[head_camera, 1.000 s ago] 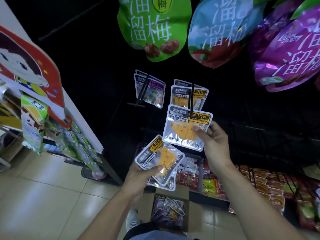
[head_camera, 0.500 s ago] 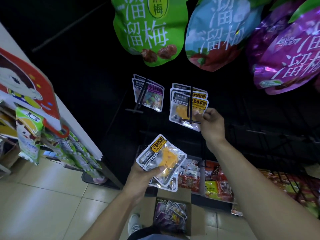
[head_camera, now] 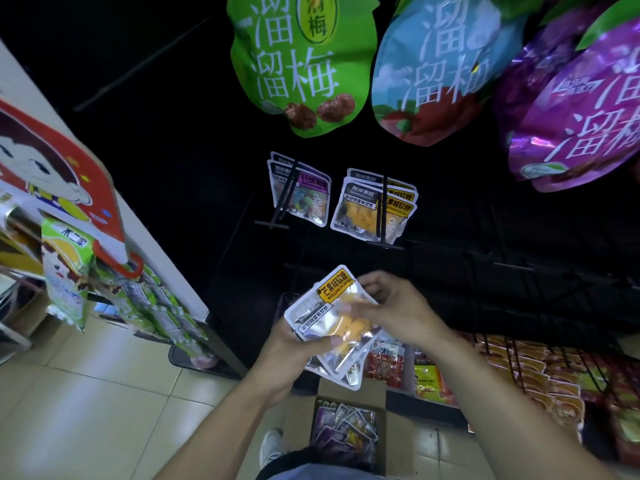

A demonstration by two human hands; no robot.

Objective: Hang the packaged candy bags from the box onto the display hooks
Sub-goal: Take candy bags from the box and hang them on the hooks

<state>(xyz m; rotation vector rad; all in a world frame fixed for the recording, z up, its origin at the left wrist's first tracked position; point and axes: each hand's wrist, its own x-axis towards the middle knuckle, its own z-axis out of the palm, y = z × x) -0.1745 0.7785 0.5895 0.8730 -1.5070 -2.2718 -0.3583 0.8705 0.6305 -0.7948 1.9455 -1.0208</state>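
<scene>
My left hand (head_camera: 294, 344) grips a small stack of clear mango candy bags (head_camera: 325, 306) with yellow labels, held low at centre. My right hand (head_camera: 391, 306) lies over the right side of the top bag, its fingers curled on the bag's edge. Above, several matching mango bags (head_camera: 367, 209) hang on a black display hook (head_camera: 383, 209). Left of them, purple-labelled candy bags (head_camera: 304, 195) hang on another hook (head_camera: 285, 195). On the floor below stands an open cardboard box (head_camera: 394, 441) with more purple packets (head_camera: 346, 431) inside.
Large green (head_camera: 304, 64), blue (head_camera: 436, 74) and purple (head_camera: 581, 109) plum bags hang overhead. A white shelf end with a red cartoon sign (head_camera: 59, 174) and green snack packs stands at left. Red and orange snack racks (head_camera: 540, 372) sit low at right. Tiled floor (head_camera: 86, 410) spreads at lower left.
My right hand let go of the mango bag it pushed onto the hook and came down to the stack in my left hand. The hung bag now rests with the others.
</scene>
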